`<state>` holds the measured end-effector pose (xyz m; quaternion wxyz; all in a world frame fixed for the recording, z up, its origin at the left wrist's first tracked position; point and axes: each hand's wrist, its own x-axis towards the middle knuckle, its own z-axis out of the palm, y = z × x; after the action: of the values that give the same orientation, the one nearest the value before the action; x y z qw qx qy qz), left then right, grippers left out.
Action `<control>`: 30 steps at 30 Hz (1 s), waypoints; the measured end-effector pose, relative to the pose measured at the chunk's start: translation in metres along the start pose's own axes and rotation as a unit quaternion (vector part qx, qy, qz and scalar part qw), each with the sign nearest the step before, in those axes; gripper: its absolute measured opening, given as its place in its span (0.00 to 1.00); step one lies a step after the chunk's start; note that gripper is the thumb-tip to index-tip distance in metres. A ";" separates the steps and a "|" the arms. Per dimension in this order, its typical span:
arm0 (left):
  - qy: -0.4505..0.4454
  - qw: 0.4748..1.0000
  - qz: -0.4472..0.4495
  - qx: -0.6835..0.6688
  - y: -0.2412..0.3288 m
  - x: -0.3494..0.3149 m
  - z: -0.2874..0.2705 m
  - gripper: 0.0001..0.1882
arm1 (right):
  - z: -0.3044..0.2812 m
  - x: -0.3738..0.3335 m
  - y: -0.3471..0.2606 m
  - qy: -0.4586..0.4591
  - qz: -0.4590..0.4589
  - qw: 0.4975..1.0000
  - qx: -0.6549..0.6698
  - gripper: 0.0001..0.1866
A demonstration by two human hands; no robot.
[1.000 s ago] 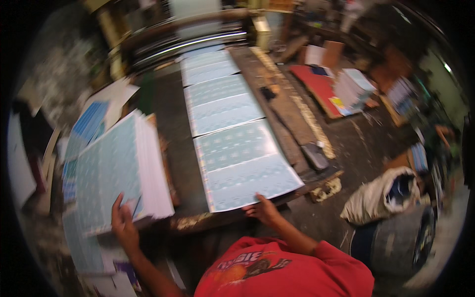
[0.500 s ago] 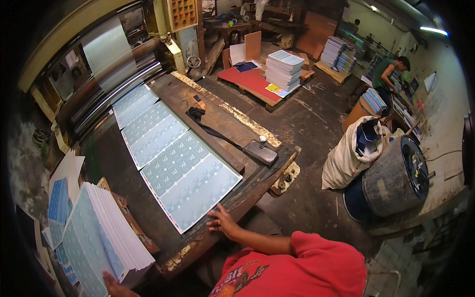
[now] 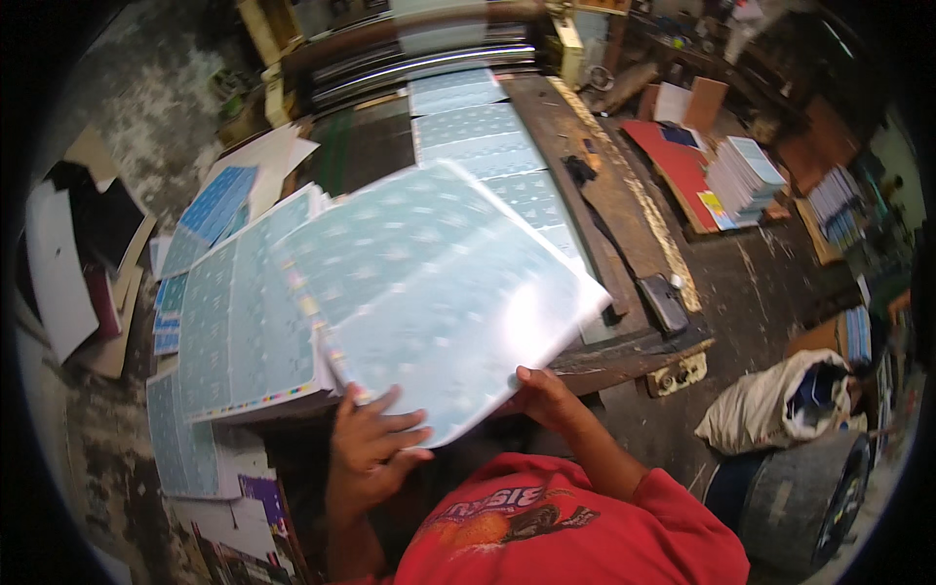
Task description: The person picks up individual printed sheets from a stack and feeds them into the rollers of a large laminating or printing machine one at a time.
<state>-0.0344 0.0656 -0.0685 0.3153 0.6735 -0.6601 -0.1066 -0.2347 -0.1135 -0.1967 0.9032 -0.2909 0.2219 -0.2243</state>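
Observation:
A large pale blue-green printed sheet (image 3: 439,283) hangs tilted in front of me, blurred by motion. My right hand (image 3: 548,395) pinches its near right edge, thumb on top. At its near left corner, my left hand (image 3: 375,444) has its fingers spread over the sheet's edge. Left of it sits a thick stack of similar printed sheets (image 3: 258,312), partly covered by the raised one. Behind, a row of printed sheets (image 3: 478,132) runs along the table up to the rollers (image 3: 439,60). The raised sheet hides part of this row.
A black pouch with a strap (image 3: 666,304) lies on the table's right side. Further right are a red board (image 3: 663,171) bearing a paper stack (image 3: 746,180), a white sack (image 3: 780,400) and a dark drum (image 3: 809,497). Cardboard and loose sheets (image 3: 73,263) lie far left.
My view has turned left. My right hand has gone from the table's edge to gripping a raised sheet. My left hand has moved from the stack's side to that sheet's near left corner.

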 end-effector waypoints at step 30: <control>0.330 0.918 -0.220 0.011 -0.088 -0.006 -0.043 0.17 | -0.108 -0.038 0.074 0.238 0.060 0.969 -0.001 0.24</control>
<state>0.0610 0.0775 -0.0868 0.4763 0.8019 -0.3552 0.0627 -0.3023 -0.0846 -0.3119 0.8358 -0.2164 0.4477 -0.2327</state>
